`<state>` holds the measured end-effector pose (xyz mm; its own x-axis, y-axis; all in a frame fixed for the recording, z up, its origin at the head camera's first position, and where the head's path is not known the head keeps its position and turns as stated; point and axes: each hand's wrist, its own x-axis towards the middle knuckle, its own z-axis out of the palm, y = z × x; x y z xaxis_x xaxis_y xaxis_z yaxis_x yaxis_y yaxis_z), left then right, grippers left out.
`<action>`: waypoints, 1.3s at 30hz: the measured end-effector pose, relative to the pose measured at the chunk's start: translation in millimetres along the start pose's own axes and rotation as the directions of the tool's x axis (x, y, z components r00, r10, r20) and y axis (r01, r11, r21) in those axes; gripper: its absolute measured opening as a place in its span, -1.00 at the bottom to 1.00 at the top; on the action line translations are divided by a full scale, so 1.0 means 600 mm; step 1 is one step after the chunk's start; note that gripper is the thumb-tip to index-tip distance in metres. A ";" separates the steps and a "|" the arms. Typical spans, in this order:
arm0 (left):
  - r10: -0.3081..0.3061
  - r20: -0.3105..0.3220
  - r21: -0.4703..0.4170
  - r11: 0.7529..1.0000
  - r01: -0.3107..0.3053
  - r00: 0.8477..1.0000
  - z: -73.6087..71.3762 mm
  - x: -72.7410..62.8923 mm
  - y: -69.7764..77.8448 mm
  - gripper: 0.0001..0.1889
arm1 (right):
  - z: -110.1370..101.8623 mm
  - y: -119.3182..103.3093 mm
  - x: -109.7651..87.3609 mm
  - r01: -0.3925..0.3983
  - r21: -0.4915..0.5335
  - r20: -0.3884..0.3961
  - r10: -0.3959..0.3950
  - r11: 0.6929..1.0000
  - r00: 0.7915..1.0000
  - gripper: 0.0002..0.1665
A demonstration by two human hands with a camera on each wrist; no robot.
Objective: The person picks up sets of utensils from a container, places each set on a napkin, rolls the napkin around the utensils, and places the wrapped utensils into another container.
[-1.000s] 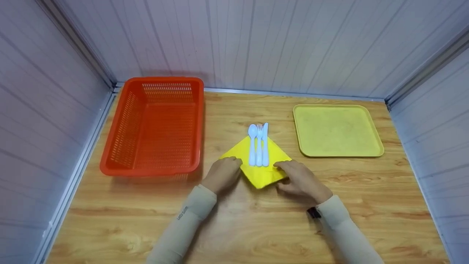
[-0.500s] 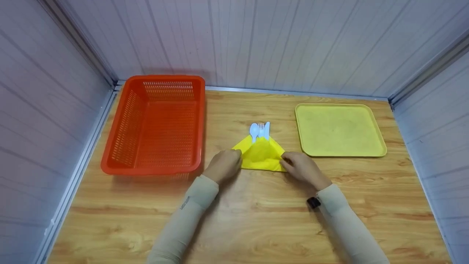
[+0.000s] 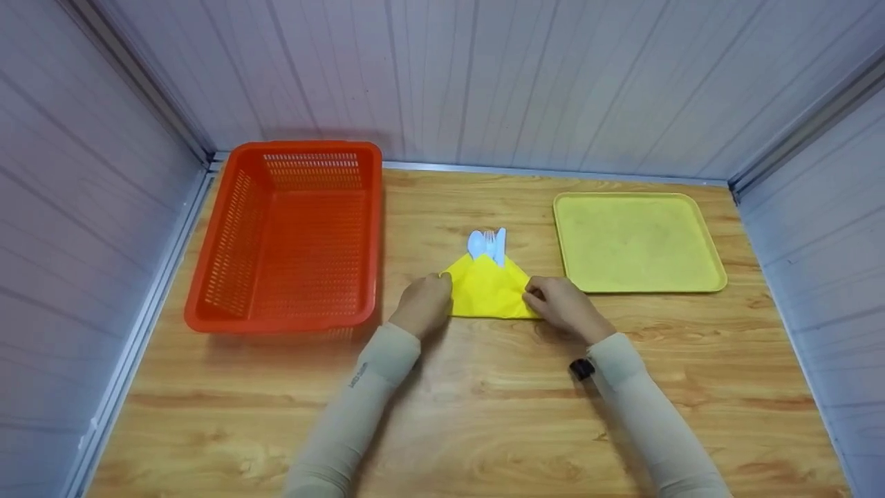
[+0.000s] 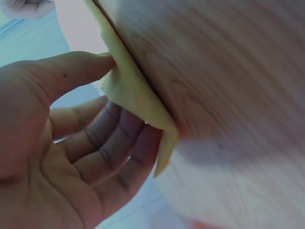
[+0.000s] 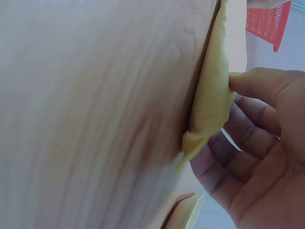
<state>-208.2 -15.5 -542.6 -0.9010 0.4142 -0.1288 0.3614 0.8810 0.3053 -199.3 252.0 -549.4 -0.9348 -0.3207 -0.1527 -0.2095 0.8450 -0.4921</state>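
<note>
A yellow napkin (image 3: 488, 292) lies on the wooden table, its near corner folded up over the handles of a white plastic spoon (image 3: 476, 242), fork (image 3: 489, 240) and knife (image 3: 500, 243). Only the upper ends of the cutlery stick out past the fold. My left hand (image 3: 423, 304) pinches the napkin's left side; in the left wrist view the thumb presses on the cloth (image 4: 131, 93) with the fingers curled at its edge. On the opposite side my right hand (image 3: 565, 306) pinches the cloth likewise, thumb on top in the right wrist view.
An orange-red plastic basket (image 3: 196, 304) with slotted walls stands to the left. A yellow tray (image 3: 639, 242) lies flat at the right. White panel walls (image 3: 442, 83) bound the table at the back and both sides.
The napkin's near corner has been folded away from the person, up over the cutlery handles, and now lies flatter. Both hands have moved slightly forward while holding its sides.
</note>
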 end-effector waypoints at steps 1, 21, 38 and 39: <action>-0.001 -0.018 0.035 0.999 0.002 1.000 0.000 -0.002 0.003 -0.82 | 0.000 -0.001 0.001 0.000 -0.007 0.004 0.000 1.000 1.000 -0.75; 0.175 0.161 0.218 0.954 -0.207 0.971 0.045 -0.029 0.095 -0.35 | 0.004 -0.008 0.011 -0.051 -0.011 0.028 0.051 0.999 0.998 -0.80; 0.172 0.169 0.278 0.936 -0.214 0.971 0.049 -0.033 0.098 -0.29 | 0.006 -0.009 0.007 -0.051 -0.057 -0.006 0.051 0.997 0.999 -0.81; 0.171 0.171 0.277 0.937 -0.214 0.970 0.050 -0.032 0.099 -0.29 | 0.007 -0.009 0.006 -0.056 -0.066 -0.020 0.054 0.996 0.998 -0.80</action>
<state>-162.2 35.4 -550.1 -0.7711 0.5920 -0.2343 0.5982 0.7997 0.0518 -200.7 244.7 -550.9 -0.9504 -0.2657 -0.1620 -0.1758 0.8880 -0.4250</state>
